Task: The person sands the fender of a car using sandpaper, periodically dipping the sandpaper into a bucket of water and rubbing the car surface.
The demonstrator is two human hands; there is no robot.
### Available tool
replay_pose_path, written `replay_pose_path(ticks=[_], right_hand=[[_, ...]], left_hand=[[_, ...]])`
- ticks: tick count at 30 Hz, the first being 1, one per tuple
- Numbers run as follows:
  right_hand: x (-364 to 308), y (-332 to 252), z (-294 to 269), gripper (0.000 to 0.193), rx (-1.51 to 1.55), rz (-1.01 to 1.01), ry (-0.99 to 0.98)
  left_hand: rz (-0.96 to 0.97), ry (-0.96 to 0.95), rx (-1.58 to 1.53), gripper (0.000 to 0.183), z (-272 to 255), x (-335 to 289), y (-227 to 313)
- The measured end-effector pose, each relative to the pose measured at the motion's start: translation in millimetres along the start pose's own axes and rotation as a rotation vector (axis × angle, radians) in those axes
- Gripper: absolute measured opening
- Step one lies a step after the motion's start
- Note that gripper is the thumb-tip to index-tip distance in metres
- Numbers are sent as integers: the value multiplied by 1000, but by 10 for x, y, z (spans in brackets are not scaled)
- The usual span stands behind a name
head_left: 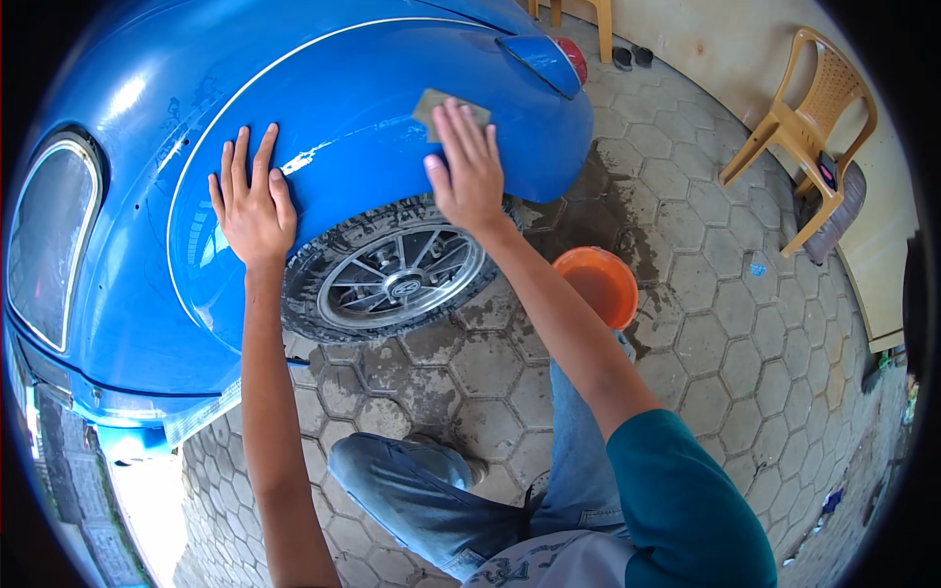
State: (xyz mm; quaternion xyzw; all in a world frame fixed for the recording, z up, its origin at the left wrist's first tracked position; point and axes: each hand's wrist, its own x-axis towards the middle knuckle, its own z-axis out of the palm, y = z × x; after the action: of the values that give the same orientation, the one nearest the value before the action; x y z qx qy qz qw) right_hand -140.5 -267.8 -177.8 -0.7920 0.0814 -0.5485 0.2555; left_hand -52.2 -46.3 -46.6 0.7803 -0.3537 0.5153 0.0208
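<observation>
A thin olive-grey sheet (424,109) lies flat against the curved, glossy blue car fender (358,103), whose paint bears a white scuffed patch (303,159) and a pale scratched line (380,126) extending toward the sheet.

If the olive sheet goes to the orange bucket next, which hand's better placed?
Right, I'd say: the right hand is on the olive sheet and nearer the orange bucket. The left hand lies spread on the blue fender, farther from both.

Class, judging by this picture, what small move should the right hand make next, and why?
Perhaps slide the right hand and its sheet left along the fender: the sheet lies under the fingers, and pale streaks show to its left.
</observation>
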Motion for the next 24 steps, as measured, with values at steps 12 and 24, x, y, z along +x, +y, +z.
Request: replay_pose_path(ticks=[12, 24], right_hand=[[-28, 93, -14, 60, 167, 173, 46], [-158, 429, -7, 60, 147, 606, 190]], left_hand=[[-4, 9, 17, 43, 19, -30, -51], [-5, 21, 5, 42, 26, -2, 12]])
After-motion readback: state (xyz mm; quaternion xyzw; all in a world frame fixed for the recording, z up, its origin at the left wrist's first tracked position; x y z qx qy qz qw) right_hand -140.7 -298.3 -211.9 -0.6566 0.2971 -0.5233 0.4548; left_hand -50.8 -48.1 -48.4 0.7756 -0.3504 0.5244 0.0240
